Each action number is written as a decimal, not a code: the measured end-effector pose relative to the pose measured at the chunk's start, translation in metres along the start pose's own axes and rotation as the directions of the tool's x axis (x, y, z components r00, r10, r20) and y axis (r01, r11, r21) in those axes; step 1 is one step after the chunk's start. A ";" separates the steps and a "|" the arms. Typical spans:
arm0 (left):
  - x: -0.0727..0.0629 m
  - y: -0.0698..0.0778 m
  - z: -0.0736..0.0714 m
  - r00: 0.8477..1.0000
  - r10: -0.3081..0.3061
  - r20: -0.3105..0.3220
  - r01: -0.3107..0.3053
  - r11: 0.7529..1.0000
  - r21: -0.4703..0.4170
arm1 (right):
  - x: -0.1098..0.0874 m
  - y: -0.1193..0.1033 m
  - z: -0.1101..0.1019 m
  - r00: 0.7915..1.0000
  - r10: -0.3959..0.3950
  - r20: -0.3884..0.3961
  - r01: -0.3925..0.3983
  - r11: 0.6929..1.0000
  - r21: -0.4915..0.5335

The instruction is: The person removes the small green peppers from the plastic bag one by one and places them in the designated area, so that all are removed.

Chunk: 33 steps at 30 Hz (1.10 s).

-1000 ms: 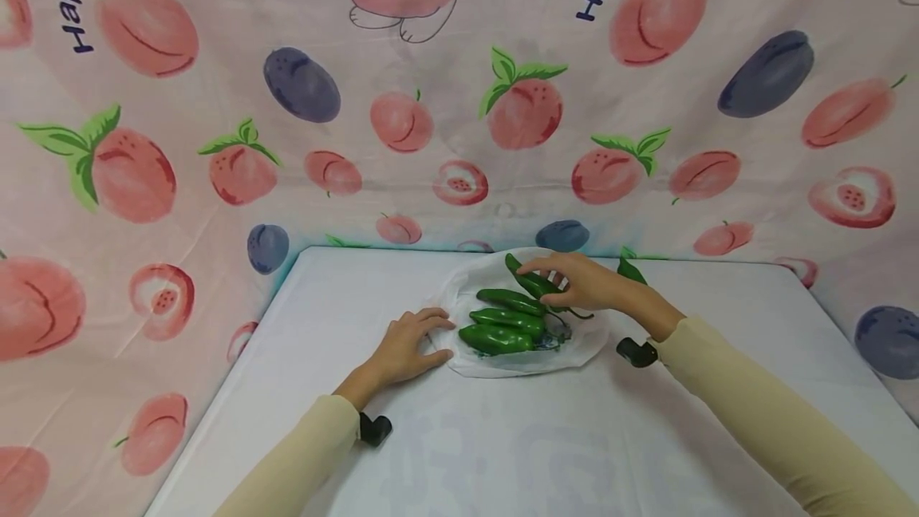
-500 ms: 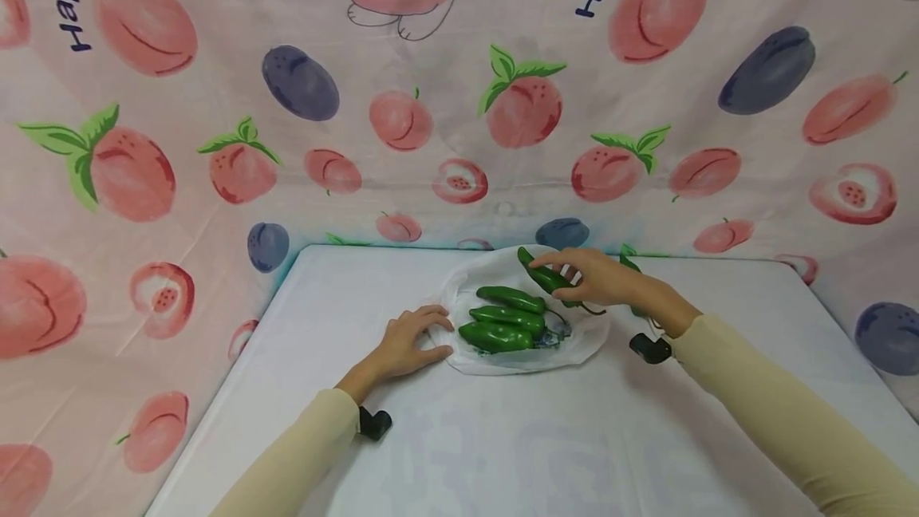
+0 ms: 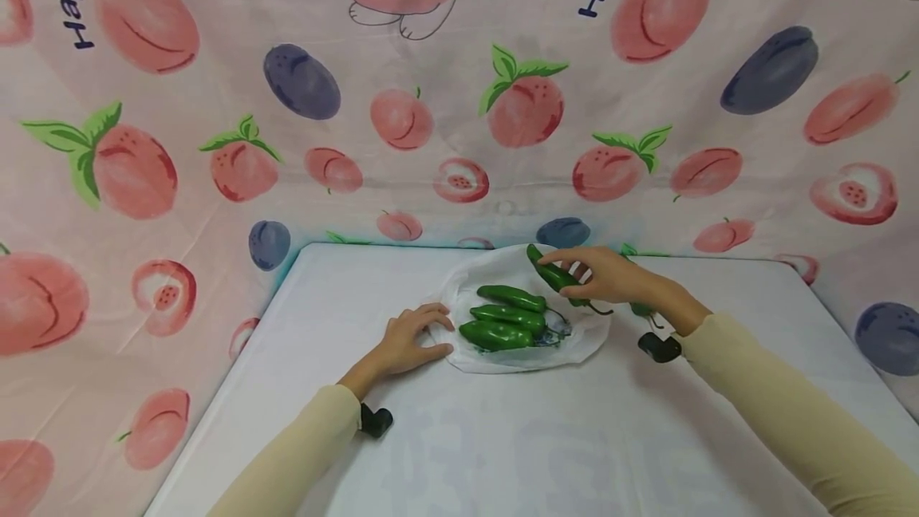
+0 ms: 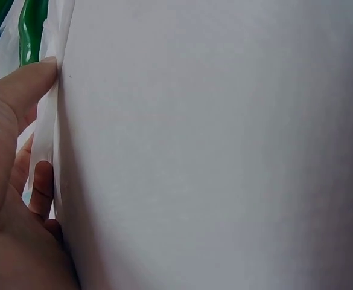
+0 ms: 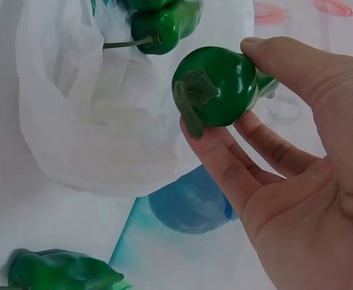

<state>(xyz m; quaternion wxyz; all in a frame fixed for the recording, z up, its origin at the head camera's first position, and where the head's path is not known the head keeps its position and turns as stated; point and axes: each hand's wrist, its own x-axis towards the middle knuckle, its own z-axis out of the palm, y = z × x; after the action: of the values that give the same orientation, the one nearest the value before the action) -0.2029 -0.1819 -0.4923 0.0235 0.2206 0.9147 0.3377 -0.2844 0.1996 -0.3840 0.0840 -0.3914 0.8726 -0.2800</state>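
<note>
My right hand [image 3: 606, 274] holds a long green chili pepper [image 3: 551, 270] between thumb and fingers, above the far right part of a white plastic bag [image 3: 495, 362]. In the right wrist view that pepper's stem end faces the camera. Three more green peppers [image 3: 508, 317] lie side by side on the bag, stems to the right. At the bag's left edge my left hand [image 3: 409, 341] holds the plastic; in the left wrist view the thumb [image 4: 34, 78] and curled fingers [image 4: 42, 187] are at the edge of the film.
Another green pepper [image 5: 61, 270] lies on the white table [image 3: 502, 437] right of the bag, partly hidden behind the right wrist in the head view. A fruit-printed cloth [image 3: 402, 206] rises at the back and sides.
My right hand has moved right, drawing the pepper away from the other three. More of the pepper on the table at right shows below the wrist. My left hand stays put.
</note>
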 end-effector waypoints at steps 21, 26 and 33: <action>0.000 0.001 0.001 1.000 -0.020 -0.002 0.020 1.000 -0.021 | -0.039 0.036 -0.033 0.985 0.145 -0.095 -0.144 0.989 0.016; 0.000 0.002 0.000 1.000 -0.014 -0.011 0.014 1.000 -0.017 | -0.053 0.042 -0.044 0.977 0.187 -0.106 -0.187 0.982 0.017; 0.000 0.002 0.000 1.000 -0.026 -0.005 0.026 1.000 -0.017 | -0.066 0.044 -0.050 0.969 0.226 -0.105 -0.222 0.974 0.042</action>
<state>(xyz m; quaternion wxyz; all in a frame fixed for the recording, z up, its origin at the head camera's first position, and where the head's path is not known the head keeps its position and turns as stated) -0.2025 -0.1804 -0.4912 0.0273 0.2078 0.9147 0.3455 -0.2862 0.2927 -0.3716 0.0730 -0.2731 0.9102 -0.3028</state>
